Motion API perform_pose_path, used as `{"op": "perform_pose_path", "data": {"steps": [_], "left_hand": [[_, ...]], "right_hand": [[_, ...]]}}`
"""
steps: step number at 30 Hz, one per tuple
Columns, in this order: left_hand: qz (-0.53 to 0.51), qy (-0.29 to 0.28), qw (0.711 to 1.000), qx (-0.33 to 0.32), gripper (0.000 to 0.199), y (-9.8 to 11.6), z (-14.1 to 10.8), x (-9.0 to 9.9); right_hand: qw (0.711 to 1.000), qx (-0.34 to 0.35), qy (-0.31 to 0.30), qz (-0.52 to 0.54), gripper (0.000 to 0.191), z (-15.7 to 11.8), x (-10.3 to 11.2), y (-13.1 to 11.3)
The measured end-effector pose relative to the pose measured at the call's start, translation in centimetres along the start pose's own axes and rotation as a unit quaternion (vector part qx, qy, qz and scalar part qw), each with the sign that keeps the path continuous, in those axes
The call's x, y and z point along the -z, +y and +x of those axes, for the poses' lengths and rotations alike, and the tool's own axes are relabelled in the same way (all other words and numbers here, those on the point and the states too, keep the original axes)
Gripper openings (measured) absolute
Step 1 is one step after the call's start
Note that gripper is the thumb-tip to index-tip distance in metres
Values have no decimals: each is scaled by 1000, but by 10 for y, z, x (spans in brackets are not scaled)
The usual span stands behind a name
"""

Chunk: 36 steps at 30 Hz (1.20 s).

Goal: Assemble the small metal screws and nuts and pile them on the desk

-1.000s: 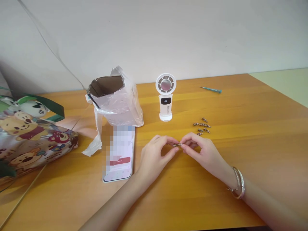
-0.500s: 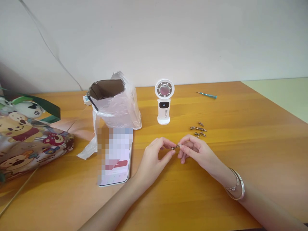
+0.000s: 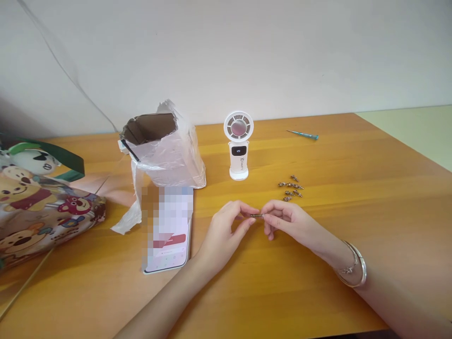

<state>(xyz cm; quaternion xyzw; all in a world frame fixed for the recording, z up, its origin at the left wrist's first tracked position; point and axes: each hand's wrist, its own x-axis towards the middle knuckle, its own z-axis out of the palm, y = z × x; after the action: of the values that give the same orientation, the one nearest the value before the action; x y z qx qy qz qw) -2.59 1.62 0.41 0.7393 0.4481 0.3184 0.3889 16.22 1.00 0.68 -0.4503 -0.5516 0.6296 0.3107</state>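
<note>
Between my two hands, above the wooden table, is a small metal screw-like part (image 3: 257, 215). My left hand (image 3: 226, 235) pinches its left end between thumb and fingertips. The right end is pinched by my right hand (image 3: 291, 219), whose wrist wears a bracelet and a bangle. Just beyond my right hand lie several similar small metal parts (image 3: 290, 186) in a loose group. My fingertips partly cover the held piece, so its exact shape is unclear.
A white fan (image 3: 239, 146) stands behind my hands. To the left are a phone (image 3: 171, 235), an open box in plastic wrap (image 3: 173, 160) and a cartoon-print bag (image 3: 52, 207). A thin screwdriver (image 3: 302, 135) lies at the back right of the table (image 3: 353, 197).
My left fingers have closed onto the left end of the metal part, which now lies more level. The whole view has shifted slightly.
</note>
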Motion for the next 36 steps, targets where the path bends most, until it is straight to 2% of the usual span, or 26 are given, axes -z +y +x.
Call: {"op": "perform_pose_path", "data": {"steps": [4, 6, 13, 26, 36], "left_hand": [[-16, -21, 1000, 4, 10, 2, 0, 1], [-18, -23, 1000, 10, 10, 2, 0, 0], [-14, 3, 1000, 18, 9, 2, 0, -4], [-82, 53, 994, 48, 2, 8, 0, -5], [-27, 60, 998, 20, 2, 3, 0, -5]], "right_hand": [[999, -12, -47, 15, 20, -3, 4, -5], [999, -15, -45, 24, 18, -3, 4, -5], [997, 47, 57, 7, 13, -1, -8, 4], [990, 68, 127, 4, 17, -1, -16, 9], [973, 125, 165, -100, 7, -3, -15, 11]]}}
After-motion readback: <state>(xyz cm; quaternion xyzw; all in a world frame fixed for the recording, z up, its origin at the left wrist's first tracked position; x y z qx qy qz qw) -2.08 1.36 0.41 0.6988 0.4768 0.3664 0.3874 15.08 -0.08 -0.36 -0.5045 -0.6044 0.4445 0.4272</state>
